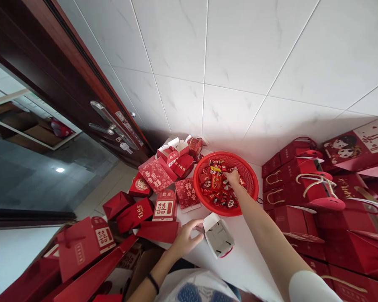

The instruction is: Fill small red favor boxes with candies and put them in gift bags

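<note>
Farthest left of the red basket [254, 184] is a dark wooden door [63, 75], with a metal handle [105, 119] and keys [123, 145] hanging at its lock. Lower down, still well left of the basket, a large red carton [78, 247] leans among other red packaging.

Closer in on the basket's left, small red gift boxes [165, 205] lie in a loose cluster on the white desk [248, 251]. Some are closed, with white or gold lettering; one near the wall tiles [233, 50], up and to the left of the basket, stands open [173, 151].

The left hand [189, 239] is below and left of the basket, a dark band [153, 283] around its wrist. Its grip is partly open, thumb apart from the curled fingers, at the raised flap of an open box [219, 237]; whether it touches the flap is unclear. That box sits just below the basket, its pale inside facing up and showing no contents.

The basket holds many wrapped sweets [216, 182], mostly red. The right hand [233, 178] reaches in at the upper right, fingers down at the sweets; how far its grip is closed, and on what, cannot be told.

Right of the basket, red boxes with rope handles [290, 180] stand stacked.
</note>
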### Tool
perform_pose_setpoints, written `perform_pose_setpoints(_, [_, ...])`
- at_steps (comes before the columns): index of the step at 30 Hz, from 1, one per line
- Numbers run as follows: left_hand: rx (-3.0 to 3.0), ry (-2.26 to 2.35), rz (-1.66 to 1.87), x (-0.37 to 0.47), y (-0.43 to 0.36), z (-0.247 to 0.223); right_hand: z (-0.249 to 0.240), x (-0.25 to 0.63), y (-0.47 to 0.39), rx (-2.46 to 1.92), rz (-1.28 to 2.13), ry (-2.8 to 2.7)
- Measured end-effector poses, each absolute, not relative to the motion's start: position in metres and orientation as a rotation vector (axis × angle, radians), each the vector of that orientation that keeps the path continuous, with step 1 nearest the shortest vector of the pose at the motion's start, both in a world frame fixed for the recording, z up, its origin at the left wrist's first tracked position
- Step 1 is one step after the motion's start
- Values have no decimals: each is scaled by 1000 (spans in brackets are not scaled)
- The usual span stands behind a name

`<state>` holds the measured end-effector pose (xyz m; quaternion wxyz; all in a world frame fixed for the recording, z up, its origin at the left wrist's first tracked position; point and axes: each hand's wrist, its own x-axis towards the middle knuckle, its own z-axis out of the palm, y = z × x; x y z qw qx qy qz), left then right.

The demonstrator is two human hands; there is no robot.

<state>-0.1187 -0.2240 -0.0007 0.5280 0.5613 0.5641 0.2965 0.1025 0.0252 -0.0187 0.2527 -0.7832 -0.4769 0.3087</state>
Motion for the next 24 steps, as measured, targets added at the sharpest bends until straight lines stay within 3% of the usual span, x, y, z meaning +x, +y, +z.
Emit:
perform_pose_setpoints(12, [1697, 1238, 799, -114, -168, 32, 29, 140, -67, -1582, 1305, -547])
perform_pose_setpoints(15, [1859, 1199, 572, -89, -123, 32, 45, 146, -122, -1232, 1545, -314])
perform_pose_setpoints(18, [2025, 1239, 55, -59, -82, 24, 55, 135, -174, -1096, 1648, -227])
perform_pose_setpoints(24, [2087, 1314, -150, -25, -53, 3, 60, 101, -243, -1086, 1608, -107])
